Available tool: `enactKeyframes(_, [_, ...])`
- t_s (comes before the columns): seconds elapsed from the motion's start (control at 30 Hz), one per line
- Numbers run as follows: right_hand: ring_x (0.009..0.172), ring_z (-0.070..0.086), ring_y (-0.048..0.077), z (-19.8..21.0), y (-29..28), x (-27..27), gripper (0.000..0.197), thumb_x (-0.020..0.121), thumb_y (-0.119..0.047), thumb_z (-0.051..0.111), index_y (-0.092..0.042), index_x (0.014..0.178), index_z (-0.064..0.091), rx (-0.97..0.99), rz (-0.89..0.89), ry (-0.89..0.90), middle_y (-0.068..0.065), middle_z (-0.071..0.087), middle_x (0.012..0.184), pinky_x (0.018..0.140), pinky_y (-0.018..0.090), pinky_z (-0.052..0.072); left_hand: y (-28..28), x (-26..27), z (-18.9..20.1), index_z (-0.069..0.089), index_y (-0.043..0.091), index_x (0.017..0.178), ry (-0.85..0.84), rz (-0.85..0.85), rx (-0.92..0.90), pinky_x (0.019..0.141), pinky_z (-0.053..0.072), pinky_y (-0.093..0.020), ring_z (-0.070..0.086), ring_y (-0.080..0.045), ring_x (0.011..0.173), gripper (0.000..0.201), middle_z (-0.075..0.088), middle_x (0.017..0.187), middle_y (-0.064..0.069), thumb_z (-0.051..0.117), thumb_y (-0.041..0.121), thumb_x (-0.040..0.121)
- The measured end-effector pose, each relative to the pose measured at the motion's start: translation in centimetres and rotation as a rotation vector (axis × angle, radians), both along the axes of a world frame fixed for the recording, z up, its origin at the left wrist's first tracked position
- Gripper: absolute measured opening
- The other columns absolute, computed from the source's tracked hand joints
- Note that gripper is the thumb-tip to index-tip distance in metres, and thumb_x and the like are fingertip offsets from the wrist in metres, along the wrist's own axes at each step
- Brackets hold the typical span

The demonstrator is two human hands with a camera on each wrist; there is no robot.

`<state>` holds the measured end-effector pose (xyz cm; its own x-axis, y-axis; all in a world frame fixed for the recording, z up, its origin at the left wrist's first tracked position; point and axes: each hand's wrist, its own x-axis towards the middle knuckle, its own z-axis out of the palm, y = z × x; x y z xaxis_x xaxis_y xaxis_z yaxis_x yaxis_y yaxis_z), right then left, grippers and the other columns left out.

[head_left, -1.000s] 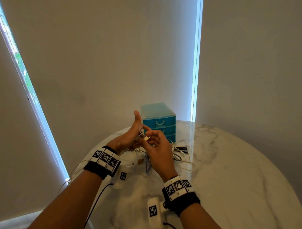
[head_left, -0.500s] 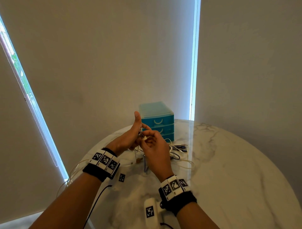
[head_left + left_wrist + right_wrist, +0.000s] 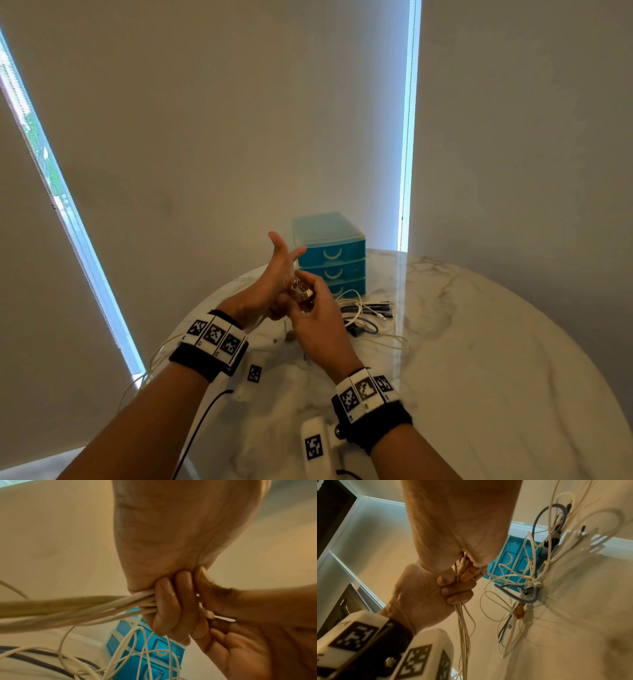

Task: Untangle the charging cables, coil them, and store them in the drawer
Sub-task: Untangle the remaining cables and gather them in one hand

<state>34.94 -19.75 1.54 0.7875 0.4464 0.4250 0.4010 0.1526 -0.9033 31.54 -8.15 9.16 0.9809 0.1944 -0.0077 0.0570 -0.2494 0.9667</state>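
A person is coiling a white charging cable (image 3: pixel 72 607) above a round marble bench (image 3: pixel 479 359). The left hand (image 3: pixel 274 284) is gripping the gathered loops with its lower fingers curled round them, while its thumb and forefinger, closed a second ago, are now spreading upward. The right hand (image 3: pixel 315 318) is pinching the cable's plug end (image 3: pixel 307 293) against the bundle, apparently tucking it in, though the blurred close views are leaving that unclear. The opening forefinger is suggesting the coil is nearly finished. The remaining cables (image 3: pixel 368 313), white, grey and black, are lying tangled on the bench just in front of the blue drawer unit (image 3: pixel 330 253), whose three drawers are all shut. Loops trailing off the bench's left edge are partly hidden behind the left forearm.
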Motion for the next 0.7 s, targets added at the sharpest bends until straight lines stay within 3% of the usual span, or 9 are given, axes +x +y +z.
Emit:
enactKeyframes(0.07, [0.12,0.066,0.004,0.0,0.1,-0.2,0.038,0.105,-0.026,0.069,-0.033,0.139,0.055,0.016,0.006,0.002,-0.007,0.064,0.136,0.099,0.027,0.06,0.3,0.0,0.1,0.015,0.052,0.167,0.027,-0.02,0.012,0.046,0.026,-0.023,0.042,-0.012,0.054,0.1,0.08,0.115,-0.003,-0.011,0.094,0.079])
enactKeyframes(0.17, [0.11,0.067,0.003,0.4,-0.1,-0.3,0.026,0.109,-0.021,0.062,-0.026,0.133,0.055,0.003,0.015,0.002,-0.003,0.066,0.126,0.085,0.019,0.059,-0.2,0.0,0.0,0.014,0.052,0.166,0.026,-0.046,-0.026,0.047,0.024,-0.024,0.036,-0.009,0.053,0.099,0.072,0.127,-0.004,-0.012,0.093,0.079])
enactKeyframes(0.27, [0.098,0.069,0.008,0.6,-0.4,-0.5,0.022,0.107,-0.009,0.059,-0.016,0.128,0.056,-0.025,-0.013,0.036,0.002,0.065,0.117,0.07,0.01,0.055,-0.4,0.3,-0.6,0.011,0.044,0.168,0.037,-0.02,-0.043,0.046,0.025,-0.024,0.036,-0.01,0.053,0.095,0.073,0.114,0.001,-0.015,0.085,0.087])
enactKeyframes(0.33, [0.096,0.07,0.012,0.8,-0.2,-0.5,0.023,0.104,-0.003,0.061,-0.014,0.124,0.057,-0.021,-0.053,0.049,0.004,0.067,0.114,0.067,0.011,0.055,-0.5,0.6,-0.6,0.01,0.04,0.169,0.025,-0.026,-0.035,0.043,0.026,-0.023,0.035,-0.01,0.052,0.096,0.078,0.096,0.003,-0.014,0.084,0.087])
enactKeyframes(0.4, [0.095,0.07,0.008,1.4,0.2,-0.4,0.024,0.102,0.0,0.063,-0.017,0.119,0.06,-0.013,-0.078,0.043,0.0,0.069,0.109,0.069,0.012,0.056,0.0,0.7,-0.4,0.014,0.039,0.168,-0.017,-0.064,-0.015,0.042,0.027,-0.023,0.034,-0.014,0.053,0.102,0.077,0.08,0.004,-0.009,0.088,0.081])
enactKeyframes(0.43, [0.096,0.07,0.008,1.8,0.5,-0.4,0.025,0.101,0.0,0.064,-0.019,0.118,0.062,-0.022,-0.09,0.027,-0.003,0.07,0.107,0.072,0.015,0.058,0.3,0.6,-0.1,0.018,0.04,0.167,-0.046,-0.082,-0.011,0.044,0.027,-0.023,0.035,-0.015,0.055,0.103,0.076,0.082,0.002,-0.005,0.089,0.079])
enactKeyframes(0.5, [0.098,0.07,0.009,3.0,1.2,0.1,0.025,0.099,-0.002,0.066,-0.019,0.116,0.066,-0.026,-0.129,-0.007,-0.004,0.072,0.107,0.082,0.021,0.061,1.4,0.8,0.5,0.026,0.041,0.162,-0.104,-0.04,-0.037,0.046,0.032,-0.024,0.045,-0.022,0.061,0.101,0.078,0.103,-0.005,0.0,0.092,0.078])
enactKeyframes(0.6, [0.093,0.066,0.001,5.3,1.7,1.2,0.022,0.097,-0.001,0.067,-0.019,0.109,0.07,0.016,-0.209,-0.07,-0.008,0.072,0.101,0.08,0.012,0.053,3.7,0.1,1.6,0.033,0.034,0.161,-0.132,0.097,-0.061,0.046,0.041,-0.026,0.055,-0.026,0.06,0.104,0.066,0.123,-0.02,0.003,0.093,0.081])
enactKeyframes(0.7, [0.099,0.07,0.013,7.4,2.0,1.8,0.025,0.098,-0.005,0.069,-0.028,0.106,0.069,0.015,-0.236,-0.079,-0.005,0.073,0.103,0.09,0.03,0.058,6.4,-1.2,1.8,0.058,0.015,0.139,-0.054,0.045,-0.006,0.044,0.036,-0.024,0.045,-0.014,0.051,0.105,0.065,0.097,-0.017,0.002,0.089,0.09])
